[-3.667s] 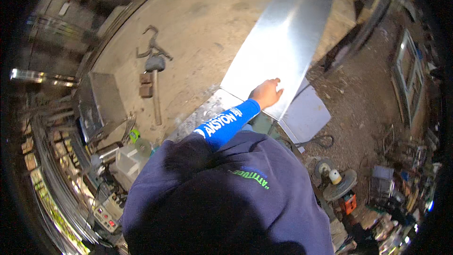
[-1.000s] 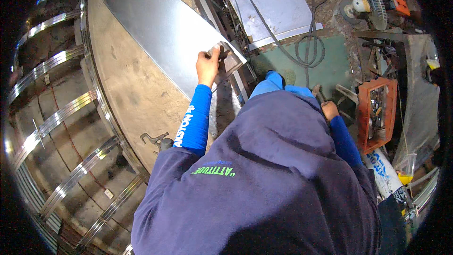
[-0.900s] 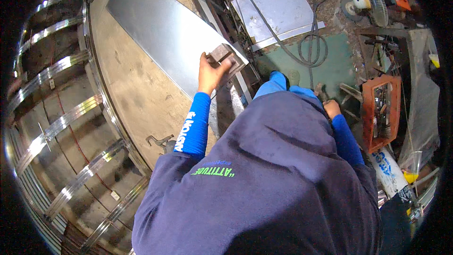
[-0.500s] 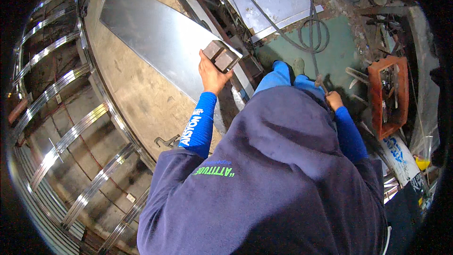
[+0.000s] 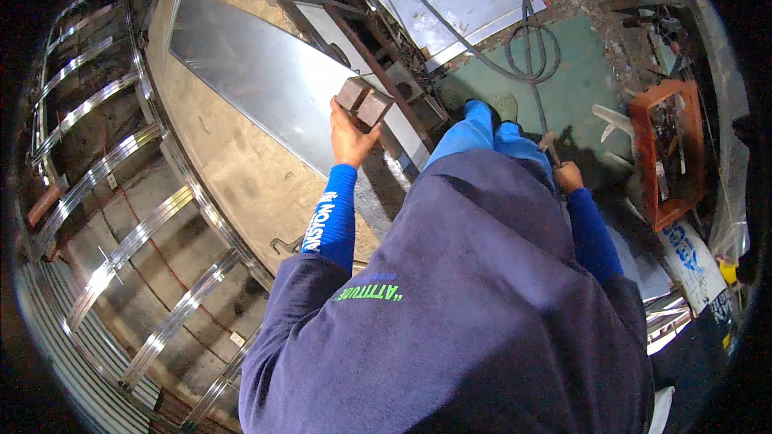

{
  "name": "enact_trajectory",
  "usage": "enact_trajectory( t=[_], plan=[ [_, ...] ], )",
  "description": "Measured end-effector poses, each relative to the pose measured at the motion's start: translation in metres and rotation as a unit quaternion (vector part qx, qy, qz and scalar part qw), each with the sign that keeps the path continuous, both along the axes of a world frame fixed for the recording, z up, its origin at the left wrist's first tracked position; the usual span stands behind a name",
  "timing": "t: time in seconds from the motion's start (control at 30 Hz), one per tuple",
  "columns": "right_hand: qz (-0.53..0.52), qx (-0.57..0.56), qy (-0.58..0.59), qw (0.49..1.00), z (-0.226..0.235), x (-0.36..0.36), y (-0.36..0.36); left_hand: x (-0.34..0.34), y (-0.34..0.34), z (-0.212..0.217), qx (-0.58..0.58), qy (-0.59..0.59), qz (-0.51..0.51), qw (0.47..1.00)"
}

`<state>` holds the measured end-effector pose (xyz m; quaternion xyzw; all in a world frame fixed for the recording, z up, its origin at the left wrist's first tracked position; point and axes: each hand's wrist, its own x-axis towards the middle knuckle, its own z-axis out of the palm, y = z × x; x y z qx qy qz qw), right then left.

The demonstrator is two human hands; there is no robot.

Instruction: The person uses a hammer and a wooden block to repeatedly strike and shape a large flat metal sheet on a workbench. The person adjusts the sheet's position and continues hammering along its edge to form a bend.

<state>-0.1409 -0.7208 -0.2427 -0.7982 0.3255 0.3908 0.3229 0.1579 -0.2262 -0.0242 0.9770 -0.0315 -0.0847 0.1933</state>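
Observation:
My left hand (image 5: 351, 141) is closed round a heavy brown metal block (image 5: 364, 102) with a groove across its middle. The block is at the edge of a shiny metal sheet (image 5: 257, 64); whether it rests on the sheet I cannot tell. The sheet lies on a wooden worktop (image 5: 233, 137), its near end overhanging. Low at my right side, my right hand (image 5: 568, 177) grips a hammer (image 5: 547, 142), whose small head shows above the fist. Part of its handle is hidden by the hand.
A clamp-like metal piece (image 5: 286, 246) lies on the worktop near my left forearm. An orange-red frame (image 5: 658, 217) stands at right, with tools near it. A dark cable (image 5: 531, 76) coils over a green floor panel (image 5: 583, 56). Metal framing (image 5: 121, 249) runs along the left.
My left hand and the block have shifted slightly left and down in the picture. The block's grooved face has turned a little. My right hand still holds the hammer low.

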Motion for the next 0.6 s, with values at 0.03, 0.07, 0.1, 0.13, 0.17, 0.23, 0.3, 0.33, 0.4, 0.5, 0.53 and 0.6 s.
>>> enact_trajectory(
  t=[0.03, 0.07, 0.1, 0.13, 0.17, 0.23, 0.3, 0.33, 0.4, 0.5, 0.53, 0.6],
  plan=[
    [0.007, 0.003, 0.006, 1.000, 0.003, -0.005, 0.005, 0.003, 0.005, 0.003, -0.013, 0.046, 0.021, 0.999],
    [0.028, -0.023, -0.038, 0.999, 0.006, -0.007, 0.008, 0.007, 0.007, 0.003, -0.006, 0.030, 0.020, 0.999],
    [0.042, -0.020, -0.035, 0.998, 0.005, -0.013, 0.001, 0.010, 0.004, 0.006, -0.001, 0.016, 0.017, 1.000],
    [0.057, -0.016, -0.033, 0.998, 0.004, -0.016, -0.008, 0.013, 0.000, 0.008, -0.005, 0.030, 0.035, 0.999],
    [0.072, -0.011, -0.030, 0.997, 0.003, -0.021, -0.013, 0.012, -0.003, 0.011, -0.025, 0.055, 0.050, 0.997],
    [0.068, 0.009, 0.015, 0.998, 0.005, -0.004, -0.007, 0.019, 0.001, 0.027, -0.051, 0.085, 0.086, 0.991],
    [0.134, -0.002, 0.022, 0.991, -0.005, -0.007, -0.026, 0.019, 0.011, 0.020, -0.103, 0.100, 0.095, 0.985],
    [0.195, -0.050, 0.008, 0.979, -0.022, -0.029, -0.083, 0.020, 0.006, -0.009, -0.172, 0.095, 0.089, 0.976],
    [0.212, -0.073, -0.027, 0.974, -0.029, -0.028, -0.081, 0.031, 0.021, -0.017, -0.314, 0.145, 0.074, 0.935],
    [0.175, -0.067, -0.093, 0.978, 0.013, 0.026, -0.030, 0.022, 0.030, 0.010, -0.437, 0.139, 0.207, 0.864],
    [0.214, -0.088, -0.119, 0.966, 0.016, 0.025, -0.045, 0.020, 0.008, 0.005, -0.418, 0.108, 0.236, 0.870],
    [0.164, -0.076, -0.099, 0.979, 0.021, 0.035, -0.060, 0.016, -0.005, -0.019, -0.418, 0.097, 0.206, 0.879]
  ],
)
